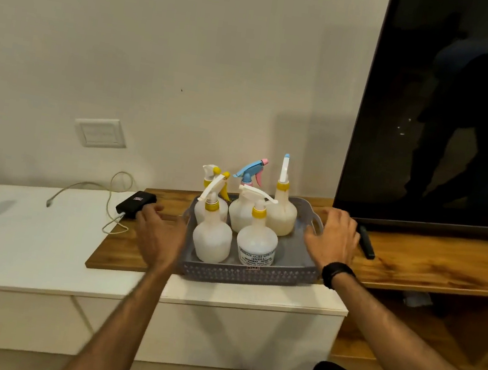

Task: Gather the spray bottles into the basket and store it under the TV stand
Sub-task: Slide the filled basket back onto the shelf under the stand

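Grey perforated basket sits on the wooden TV-stand top, near its left end, front edge overhanging slightly above the white cabinet; five spray bottles stand upright inside it, all translucent white; front-left bottle with yellow collar and white trigger; front-right labelled bottle, printed text facing the camera; back-left bottle with yellow-tipped nozzle, mostly hidden behind the front one; back-middle bottle with blue and pink trigger head; back-right bottle with a tall white spout tipped blue. Left hand just beside the basket's left wall, fingers loosely spread, not gripping; contact with the wall unclear from blur. Right hand at the right handle cut-out, fingers spread and curled over the rim, black wristband on the wrist. Black power bank with white cable lies left of the basket; black remote right of the right hand; dark TV screen behind; wall switch plate on the left.
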